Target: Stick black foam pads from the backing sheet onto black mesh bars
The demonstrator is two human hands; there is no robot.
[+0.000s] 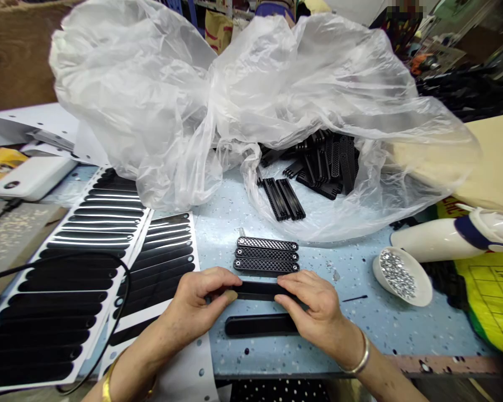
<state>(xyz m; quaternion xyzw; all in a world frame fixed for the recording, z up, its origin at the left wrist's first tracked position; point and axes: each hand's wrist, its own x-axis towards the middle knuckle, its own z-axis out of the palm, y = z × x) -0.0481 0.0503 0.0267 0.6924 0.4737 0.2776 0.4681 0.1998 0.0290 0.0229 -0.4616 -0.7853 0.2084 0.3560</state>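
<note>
Ok so the left hand [199,293] and right hand [318,304] are pinching a long, narrow black strip [257,288] between thumbs and fingers. Another black bar with a rounded end [257,326] is lying just nearer than the fingertips, three black lattice-faced bars [267,254] sitting just beyond.

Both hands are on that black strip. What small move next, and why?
I'd probably slide the right hand's thumb along the black strip toward the left hand, checking its edge: both hands pinch it near its ends, leaving its middle uncovered.
</note>
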